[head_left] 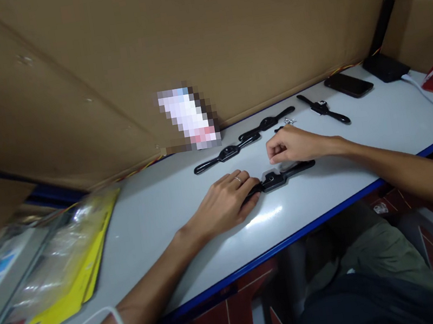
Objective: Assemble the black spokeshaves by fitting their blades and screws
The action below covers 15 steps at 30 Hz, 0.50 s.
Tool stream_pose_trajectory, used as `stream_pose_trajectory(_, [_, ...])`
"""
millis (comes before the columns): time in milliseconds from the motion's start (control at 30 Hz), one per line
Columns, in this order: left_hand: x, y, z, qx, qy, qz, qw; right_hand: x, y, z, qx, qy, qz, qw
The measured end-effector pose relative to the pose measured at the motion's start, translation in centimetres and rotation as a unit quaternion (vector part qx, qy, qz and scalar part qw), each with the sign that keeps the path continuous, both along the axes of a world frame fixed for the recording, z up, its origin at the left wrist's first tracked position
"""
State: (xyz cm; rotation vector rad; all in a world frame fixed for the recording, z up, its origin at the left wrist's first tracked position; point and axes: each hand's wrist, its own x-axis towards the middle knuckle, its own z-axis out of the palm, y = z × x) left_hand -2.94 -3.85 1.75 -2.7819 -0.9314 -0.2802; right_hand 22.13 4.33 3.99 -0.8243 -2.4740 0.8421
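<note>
While the left hand (228,196) grips 1 black two-handled tool (275,180) midway across the desk (146,214), seemingly mid-work, the right hand (295,141) curls its fingers narrowly, contents unclear, and 3 similar tools (228,153) lie nearer the back edge, completion unclear.

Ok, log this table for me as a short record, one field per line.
Left hand: on the near tool's left handle
Right hand: fingers curled by its right handle; anything held is hidden
Farther back: three more black tools
Back right: phone, black box
Left side: yellow sheets, clear plastic
Surface: white table, blue edge
</note>
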Motion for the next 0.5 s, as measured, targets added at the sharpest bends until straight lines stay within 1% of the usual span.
stream_pose_trajectory(133, [-0.1, 0.0, -0.1, -0.008, 0.003, 0.006, 1.000, 0.4, 0.7, 0.0, 0.004, 0.001, -0.019, 1.000])
stream_pose_trajectory(333, [-0.1, 0.0, -0.2, -0.009, 0.009, 0.007, 1.000, 1.4, 2.6, -0.7, 0.022, 0.005, -0.071, 0.997])
stream_pose_trajectory(400, [-0.1, 0.0, -0.2, -0.009, 0.006, 0.005, 1.000, 1.8, 3.4, -0.9, 0.027, 0.003, -0.097, 0.995])
stream_pose_trajectory(500, [-0.1, 0.0, -0.2, -0.009, 0.005, 0.005, 1.000, 2.5, 4.5, -1.2, 0.037, -0.003, -0.154, 0.987])
